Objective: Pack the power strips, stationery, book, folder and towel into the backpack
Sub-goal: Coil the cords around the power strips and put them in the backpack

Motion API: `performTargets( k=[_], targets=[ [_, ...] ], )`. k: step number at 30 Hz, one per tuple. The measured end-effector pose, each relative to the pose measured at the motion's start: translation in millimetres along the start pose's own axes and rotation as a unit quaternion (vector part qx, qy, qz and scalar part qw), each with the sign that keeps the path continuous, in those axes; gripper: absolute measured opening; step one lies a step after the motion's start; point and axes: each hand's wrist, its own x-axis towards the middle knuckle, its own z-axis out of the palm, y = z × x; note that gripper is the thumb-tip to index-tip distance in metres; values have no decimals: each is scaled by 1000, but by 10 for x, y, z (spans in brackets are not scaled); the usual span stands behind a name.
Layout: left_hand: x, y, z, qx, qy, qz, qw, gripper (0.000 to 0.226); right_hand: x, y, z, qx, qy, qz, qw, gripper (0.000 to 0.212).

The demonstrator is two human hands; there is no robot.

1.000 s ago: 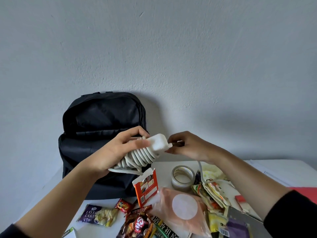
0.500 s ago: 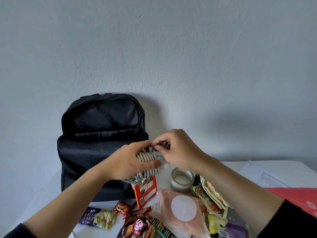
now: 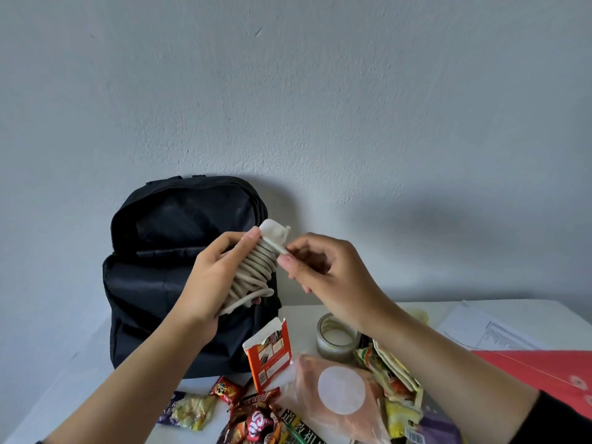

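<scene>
A white worktop [image 3: 299, 322] filled the bottom of the frame under a plain grey wall. Nearest, at lower centre, lay crinkled foil snack packets [image 3: 253, 421] and a pink plastic pouch with a round white label [image 3: 341, 390]. Just beyond them stood an open orange-and-white cardboard box [image 3: 270, 354] and a roll of clear tape [image 3: 334, 339]. A flat red folder [image 3: 538, 370] and a printed paper sheet [image 3: 487, 328] lay at the right edge.

Above this clutter, at mid-frame, both hands held a white plastic power strip with its pale cord coiled round it [image 3: 256, 270] clear of the worktop. Its long axis stood steeply, top end leaning to the upper right. The left hand [image 3: 211, 277] wrapped round the coils from the left. The right hand [image 3: 323, 270] pinched the loose cord end at the strip's upper right.

Directly behind stood the black fabric backpack [image 3: 166, 283] against the wall, its main mouth gaping to the upper left of the strip. The left hand was the nearer one to that mouth, and nothing appeared to stand between. The cord end probably needed tucking in first.
</scene>
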Motion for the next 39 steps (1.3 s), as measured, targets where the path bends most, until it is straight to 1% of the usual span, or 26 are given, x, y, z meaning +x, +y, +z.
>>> performTargets(
  k=[3, 5, 9, 12, 14, 15, 17, 18, 20, 22, 23, 24, 26, 27, 28, 30, 32, 34, 35, 37, 39],
  targets=[
    [-25, 7, 23, -70, -32, -44, 996, 48, 20, -55, -41, 59, -65, 29, 996, 22],
    [-52, 9, 47, -111, -59, -66, 990, 47, 26, -97, -59, 50, -90, 30, 994, 31],
    [-59, 44, 18, -165, -92, -72, 979, 45, 5, -110, -101, 1, -97, 45, 994, 47],
    [-37, 57, -54, -154, -124, -60, 978, 50, -17, -66, -140, -60, -112, 52, 991, 64],
    [-30, 68, -103, -137, -171, -57, 974, 55, -12, -17, -162, -89, -141, 85, 982, 84],
    [-30, 78, -130, -113, -194, -50, 973, 57, 3, 9, -179, -101, -158, 100, 977, 93],
    [-13, 97, -180, -47, -226, -11, 973, 50, 55, 45, -219, -122, -193, 129, 965, 97],
    [2, 104, -198, -20, -239, 13, 971, 47, 89, 59, -249, -138, -207, 147, 957, 96],
    [29, 116, -228, 34, -260, 45, 964, 52, 152, 83, -300, -191, -237, 175, 936, 95],
    [56, 122, -252, 108, -287, 55, 950, 51, 186, 123, -339, -227, -270, 191, 916, 99],
    [60, 126, -253, 146, -295, 54, 943, 49, 191, 136, -355, -230, -271, 191, 915, 97],
    [69, 123, -253, 178, -299, 49, 936, 48, 194, 145, -368, -225, -262, 185, 920, 84],
    [73, 122, -223, 233, -301, 42, 924, 45, 215, 135, -389, -205, -225, 181, 935, 41],
    [72, 115, -202, 260, -301, 44, 916, 43, 234, 125, -375, -197, -206, 184, 941, 27],
    [73, 96, -178, 288, -303, 48, 907, 42, 245, 101, -340, -193, -183, 183, 947, 22],
    [75, 46, -137, 338, -296, 53, 892, 46, 272, 84, -233, -211, -132, 170, 954, 24],
    [90, 9, -115, 368, -256, 48, 892, 56, 276, 53, -128, -229, -95, 149, 957, 33],
    [115, -21, -108, 386, -205, 59, 898, 62, 238, 11, -60, -254, -82, 121, 956, 34],
    [132, -34, -108, 395, -189, 72, 896, 61, 213, -24, -23, -276, -81, 100, 953, 33],
    [163, -77, -108, 429, -177, 108, 879, 56, 169, -58, 68, -315, -77, 57, 944, 28],
    [164, -119, -112, 448, -164, 127, 870, 47, 133, -49, 121, -336, -62, 26, 940, 28]
  ],
)
